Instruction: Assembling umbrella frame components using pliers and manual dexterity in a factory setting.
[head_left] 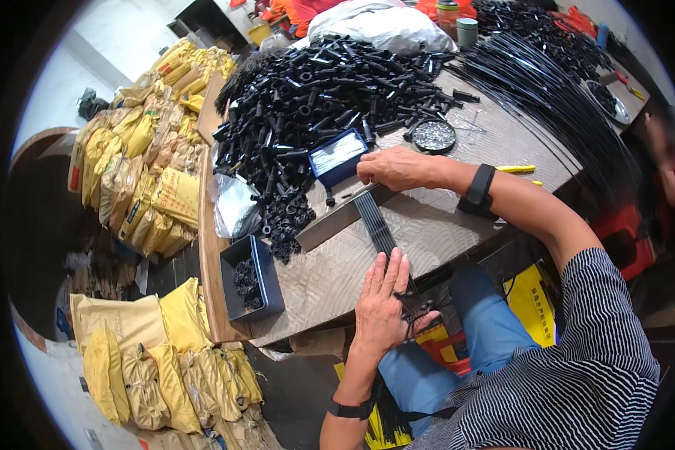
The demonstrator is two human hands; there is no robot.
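Observation:
A bundle of thin black rods (375,221) lies side by side over the table's near edge, its far end against a straight grey metal bar (330,227). My left hand (380,304) rests along the rods' near part with fingers stretched out and thumb apart. Dark knobby ends show beside that thumb. My right hand (397,168) is closed in a pinch above the bar's far end; what its fingers hold is hidden. Just left of it stands a blue tray (328,176) of thin silvery pins.
A large heap of black tubular parts (307,97) covers the table's far left. A blue bin (266,300) holds small black pieces. A round dish (433,136) contains small metallic bits. Long black rods (532,90) spread at right. Yellow sacks (150,142) are stacked beyond the left edge.

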